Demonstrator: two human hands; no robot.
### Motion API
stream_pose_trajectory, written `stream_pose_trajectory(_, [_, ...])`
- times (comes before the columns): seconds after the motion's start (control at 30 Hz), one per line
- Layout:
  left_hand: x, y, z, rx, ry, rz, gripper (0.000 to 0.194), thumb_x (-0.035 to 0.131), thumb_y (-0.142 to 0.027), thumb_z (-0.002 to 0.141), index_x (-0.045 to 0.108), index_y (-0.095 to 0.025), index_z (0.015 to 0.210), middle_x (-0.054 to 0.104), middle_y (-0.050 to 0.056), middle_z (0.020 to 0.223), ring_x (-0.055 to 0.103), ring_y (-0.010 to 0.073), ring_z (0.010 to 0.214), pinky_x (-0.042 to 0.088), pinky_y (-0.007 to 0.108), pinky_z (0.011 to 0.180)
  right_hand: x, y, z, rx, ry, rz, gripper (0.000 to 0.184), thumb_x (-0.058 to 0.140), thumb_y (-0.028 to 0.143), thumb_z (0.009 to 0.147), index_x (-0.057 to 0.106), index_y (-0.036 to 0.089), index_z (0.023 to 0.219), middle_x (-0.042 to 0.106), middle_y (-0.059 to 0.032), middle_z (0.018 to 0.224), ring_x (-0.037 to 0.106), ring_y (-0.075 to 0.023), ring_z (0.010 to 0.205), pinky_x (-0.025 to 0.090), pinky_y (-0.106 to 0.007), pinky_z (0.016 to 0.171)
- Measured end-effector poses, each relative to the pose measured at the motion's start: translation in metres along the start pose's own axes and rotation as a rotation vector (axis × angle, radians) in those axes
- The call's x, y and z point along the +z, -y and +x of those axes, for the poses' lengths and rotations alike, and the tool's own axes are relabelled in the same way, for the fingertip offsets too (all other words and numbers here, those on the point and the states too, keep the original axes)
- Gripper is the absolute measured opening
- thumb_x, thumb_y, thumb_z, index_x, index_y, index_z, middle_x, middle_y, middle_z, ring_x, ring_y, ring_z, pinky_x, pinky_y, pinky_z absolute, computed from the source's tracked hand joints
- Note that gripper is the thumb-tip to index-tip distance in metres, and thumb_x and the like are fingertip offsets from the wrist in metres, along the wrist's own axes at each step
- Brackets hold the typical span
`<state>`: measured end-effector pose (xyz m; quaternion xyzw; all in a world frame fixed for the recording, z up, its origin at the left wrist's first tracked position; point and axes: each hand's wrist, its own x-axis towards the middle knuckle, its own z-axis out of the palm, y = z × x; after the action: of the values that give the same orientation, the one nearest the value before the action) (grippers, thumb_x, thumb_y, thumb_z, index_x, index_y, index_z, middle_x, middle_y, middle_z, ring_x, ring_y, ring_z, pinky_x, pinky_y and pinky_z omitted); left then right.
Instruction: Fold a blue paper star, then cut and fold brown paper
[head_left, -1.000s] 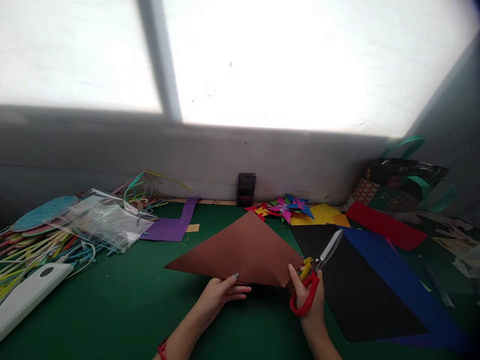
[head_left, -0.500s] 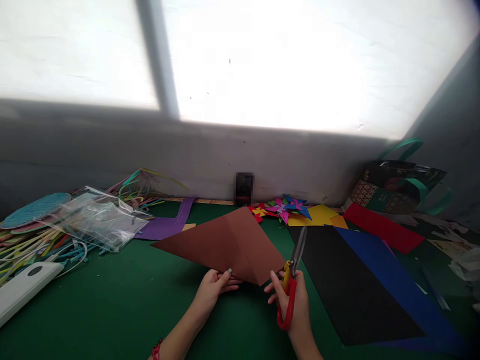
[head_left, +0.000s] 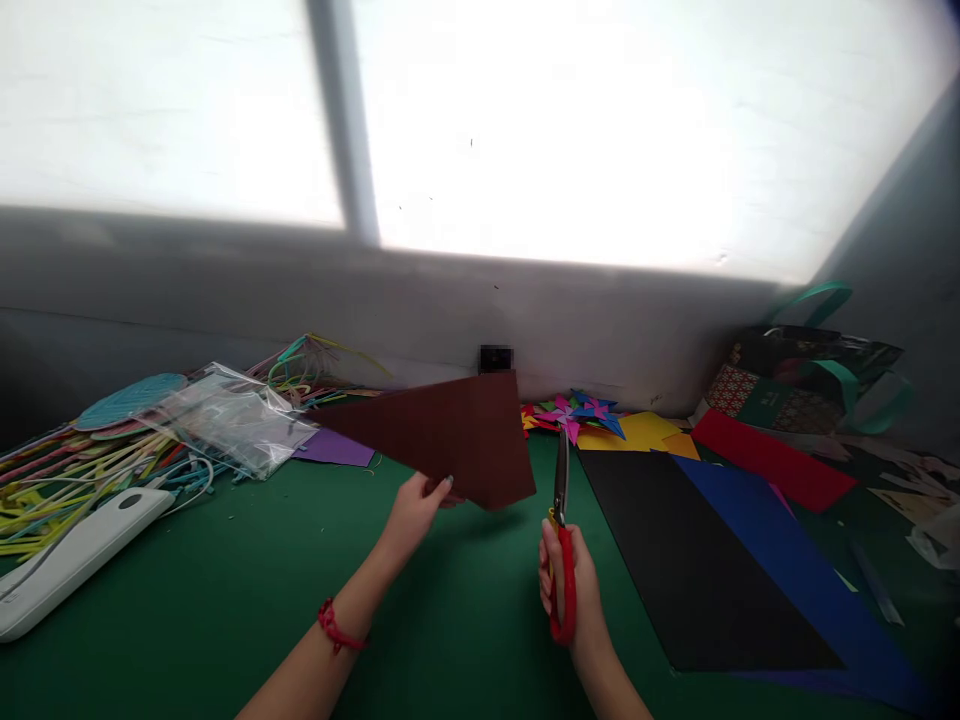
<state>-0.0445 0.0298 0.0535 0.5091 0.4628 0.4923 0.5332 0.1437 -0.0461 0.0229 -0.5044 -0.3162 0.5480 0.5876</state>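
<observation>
1. The brown paper (head_left: 450, 430) is held up over the green table (head_left: 465, 640), tilted, near the middle.
2. The left hand (head_left: 414, 512) is closed in a pinch on its lower edge, thumb on top, fingers beneath.
3. The right hand (head_left: 576, 575) is curled around the handles of the scissors (head_left: 561, 485), whose blades are together, pointing away.
4. Half a second ago the right hand was at the paper's right corner; now it is clear of it, and the paper has risen, covering more of the purple paper (head_left: 336, 449).
5. Right of the scissors lies the black sheet (head_left: 705, 570), overlapping the blue sheet (head_left: 799, 555).
6. At left, a clear bag (head_left: 236, 420) lies on coloured strips (head_left: 82, 480); its contents are unclear.
7. At back right stands a gift bag (head_left: 776, 402), its contents too dark to tell.
</observation>
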Motion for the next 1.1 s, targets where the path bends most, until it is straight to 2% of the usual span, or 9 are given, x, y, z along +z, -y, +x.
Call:
stream_pose_trajectory(0.1, [0.009,-0.031,0.016,0.119,-0.018,0.095,0.027,0.055,-0.039,0.075,0.058,-0.014,0.085,0.065,0.007,0.081,0.063,0.0231,0.074,0.049,0.034,0.067,0.002,0.0,-0.001,-0.022,0.07,-0.046,0.031,0.049,0.052,0.077,0.044,0.022,0.073,0.041,0.0067,0.053,0.032,-0.0051,0.035,0.032,-0.017,0.03])
stream_pose_trajectory(0.27, [0.027,-0.063,0.025,0.278,-0.089,0.011,0.027,0.052,-0.039,0.078,0.056,-0.015,0.089,0.064,0.007,0.086,0.063,0.0214,0.072,0.051,0.034,0.065,0.005,-0.003,-0.004,-0.014,0.12,-0.197,0.034,0.05,0.054,0.075,0.047,0.021,0.079,0.043,0.0053,0.057,0.035,-0.0063,0.041,0.034,-0.019,0.036])
stream_pose_trajectory(0.37, [0.025,-0.074,0.02,0.338,-0.11,0.001,0.028,0.053,-0.039,0.078,0.056,-0.015,0.094,0.064,0.007,0.088,0.063,0.0208,0.072,0.051,0.033,0.066,0.006,-0.003,-0.009,0.021,0.151,-0.253,0.036,0.05,0.056,0.074,0.045,0.021,0.076,0.041,0.0065,0.053,0.035,-0.0065,0.04,0.034,-0.019,0.036])
stream_pose_trajectory(0.47, [0.017,-0.082,0.015,0.338,-0.15,-0.006,0.031,0.053,-0.04,0.078,0.055,-0.015,0.096,0.064,0.007,0.087,0.063,0.0213,0.075,0.052,0.033,0.066,0.009,-0.003,-0.015,0.092,0.181,-0.263,0.037,0.043,0.059,0.076,0.041,0.021,0.074,0.04,0.0069,0.05,0.035,-0.0069,0.038,0.035,-0.019,0.035])
stream_pose_trajectory(0.57, [0.014,-0.084,0.013,0.323,-0.121,-0.015,0.029,0.053,-0.039,0.078,0.055,-0.015,0.096,0.064,0.006,0.085,0.064,0.0212,0.073,0.053,0.033,0.064,0.012,-0.002,-0.021,0.103,0.201,-0.258,0.037,0.041,0.058,0.077,0.038,0.022,0.073,0.039,0.0073,0.049,0.035,-0.0068,0.037,0.035,-0.018,0.035])
stream_pose_trajectory(0.7, [0.024,-0.081,0.011,0.309,-0.054,0.002,0.028,0.052,-0.038,0.079,0.056,-0.016,0.097,0.065,0.005,0.084,0.064,0.0214,0.072,0.053,0.032,0.063,0.013,0.0,-0.023,0.052,0.223,-0.276,0.037,0.045,0.058,0.075,0.037,0.022,0.074,0.038,0.0074,0.051,0.034,-0.0065,0.038,0.036,-0.018,0.035])
stream_pose_trajectory(0.93, [0.034,-0.071,0.014,0.301,-0.017,-0.009,0.031,0.05,-0.037,0.081,0.052,-0.018,0.106,0.063,0.006,0.091,0.065,0.0207,0.071,0.053,0.03,0.061,0.013,0.003,-0.023,0.026,0.191,-0.36,0.035,0.043,0.056,0.078,0.039,0.021,0.074,0.038,0.0075,0.051,0.035,-0.0065,0.038,0.036,-0.018,0.035])
stream_pose_trajectory(1.1, [0.041,-0.064,0.014,0.286,0.03,-0.058,0.034,0.048,-0.032,0.081,0.045,-0.019,0.113,0.062,0.006,0.091,0.064,0.0199,0.074,0.053,0.029,0.06,0.015,0.0,-0.022,-0.016,0.104,-0.378,0.037,0.042,0.058,0.077,0.039,0.021,0.072,0.036,0.0087,0.047,0.031,-0.0058,0.033,0.032,-0.017,0.031])
